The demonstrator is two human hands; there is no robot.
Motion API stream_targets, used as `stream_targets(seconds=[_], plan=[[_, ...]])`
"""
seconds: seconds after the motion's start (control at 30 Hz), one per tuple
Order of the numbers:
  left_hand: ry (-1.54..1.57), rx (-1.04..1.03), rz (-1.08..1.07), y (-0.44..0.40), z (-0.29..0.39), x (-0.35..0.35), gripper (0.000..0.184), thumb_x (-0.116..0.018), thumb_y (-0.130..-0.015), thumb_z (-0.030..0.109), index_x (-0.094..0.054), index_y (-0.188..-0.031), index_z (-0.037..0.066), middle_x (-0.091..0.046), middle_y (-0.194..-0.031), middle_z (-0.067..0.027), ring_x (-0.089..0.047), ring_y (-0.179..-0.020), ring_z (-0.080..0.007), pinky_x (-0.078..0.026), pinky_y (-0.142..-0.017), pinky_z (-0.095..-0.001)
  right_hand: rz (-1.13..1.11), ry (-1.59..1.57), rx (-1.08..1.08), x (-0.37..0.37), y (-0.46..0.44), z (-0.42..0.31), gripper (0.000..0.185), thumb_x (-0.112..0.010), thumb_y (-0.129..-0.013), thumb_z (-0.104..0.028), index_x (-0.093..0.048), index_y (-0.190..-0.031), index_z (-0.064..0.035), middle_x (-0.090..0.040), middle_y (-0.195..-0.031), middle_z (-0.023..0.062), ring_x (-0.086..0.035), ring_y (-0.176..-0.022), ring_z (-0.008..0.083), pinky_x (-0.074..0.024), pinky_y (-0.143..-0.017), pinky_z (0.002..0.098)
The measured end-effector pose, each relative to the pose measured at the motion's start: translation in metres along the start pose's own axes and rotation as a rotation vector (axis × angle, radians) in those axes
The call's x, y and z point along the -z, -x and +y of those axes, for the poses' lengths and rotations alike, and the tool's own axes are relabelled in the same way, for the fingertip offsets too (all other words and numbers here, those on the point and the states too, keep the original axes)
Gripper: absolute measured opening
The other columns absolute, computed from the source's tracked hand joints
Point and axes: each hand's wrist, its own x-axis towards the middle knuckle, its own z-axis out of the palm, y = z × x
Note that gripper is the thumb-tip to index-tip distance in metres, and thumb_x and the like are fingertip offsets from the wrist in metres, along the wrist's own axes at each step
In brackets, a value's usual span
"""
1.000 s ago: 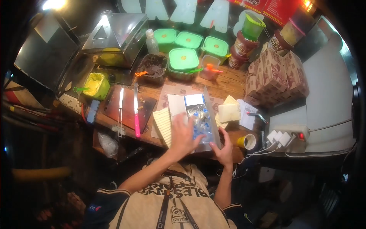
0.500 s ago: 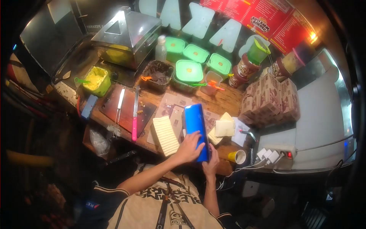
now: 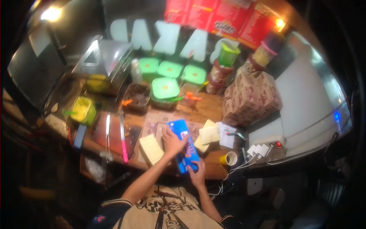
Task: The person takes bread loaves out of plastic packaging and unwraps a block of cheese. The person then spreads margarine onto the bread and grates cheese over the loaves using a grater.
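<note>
Blue box (image 3: 191, 150) held by left hand (image 3: 174, 141) and right hand (image 3: 197, 172), its edge seemingly near pale slices (image 3: 209, 134).

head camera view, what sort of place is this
Probably a small food stall: a red banner printed like a menu hangs at the back, green-lidded plastic tubs stand on the brown wooden counter, and patterned brown cardboard boxes are stacked to the right.
</note>
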Motion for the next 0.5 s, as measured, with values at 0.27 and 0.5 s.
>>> stream_targets(seconds=[0.27,0.5], plan=[[-0.031,0.218,-0.261,-0.023,0.034,0.002,0.118,-0.080,-0.060,0.052,-0.013,-0.143,0.000,-0.026,-0.137,-0.0365,-0.042,-0.120,-0.0513,-0.041,-0.098,-0.0523,0.207,-0.140,-0.463,-0.025,0.005,-0.034,0.093,-0.086,-0.065,-0.033,-0.036,-0.135,0.0027,-0.048,-0.127,0.0233,-0.049,-0.117,0.0302,-0.0396,-0.100,0.0391],[0.778,0.222,-0.122,-0.041,0.019,0.031,0.087,-0.074,-0.067,0.024,-0.022,-0.134,0.005,-0.046,-0.116,-0.0204,-0.052,-0.105,-0.0301,-0.046,-0.090,-0.0464,0.328,-0.021,0.055,0.002,0.006,-0.086,0.089,-0.083,-0.068,-0.028,-0.034,-0.140,-0.0070,-0.044,-0.123,0.0255,-0.039,-0.118,0.0401,-0.0357,-0.099,0.0489]])
